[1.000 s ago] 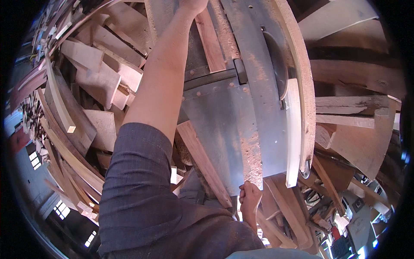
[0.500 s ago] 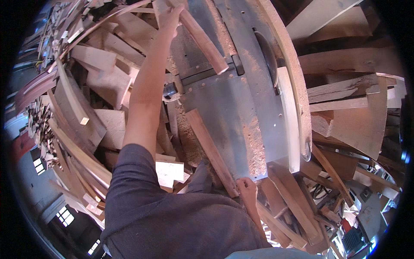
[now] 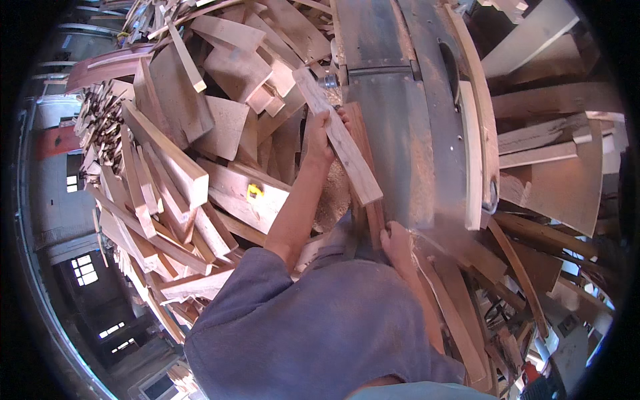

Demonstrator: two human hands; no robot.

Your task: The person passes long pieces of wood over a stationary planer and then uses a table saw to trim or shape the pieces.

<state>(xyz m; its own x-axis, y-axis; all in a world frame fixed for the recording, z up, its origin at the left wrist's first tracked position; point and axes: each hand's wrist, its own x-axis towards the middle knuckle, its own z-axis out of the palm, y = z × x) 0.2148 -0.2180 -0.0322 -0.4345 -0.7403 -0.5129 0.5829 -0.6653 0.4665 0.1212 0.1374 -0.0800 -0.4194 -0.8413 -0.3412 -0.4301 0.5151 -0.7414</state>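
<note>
My left hand [image 3: 322,137] is closed around a pale, squared wooden board [image 3: 347,157], which slants over the left edge of the grey metal machine table [image 3: 393,140]. Partly under it lies a reddish-brown wooden board [image 3: 375,217], running along that same edge. Some left fingertips show between the two boards. At the near end of the reddish board, my right hand [image 3: 399,245] is curled, its thumb side against the wood; its other fingers are partly hidden. A dark round saw blade [image 3: 449,70] stands up from the table farther right.
A long pale wooden strip [image 3: 472,157] lines the table's right side. Heaped offcuts [image 3: 233,67] fill the left, with a yellow object [image 3: 254,193] on one plank. More boards [image 3: 533,150] are stacked to the right. Sawdust [image 3: 331,200] lies beside the table.
My left hand has come back from the far end of the table with its board, now over the reddish one. The right hand stays near the reddish board's end. The view has shifted left.
</note>
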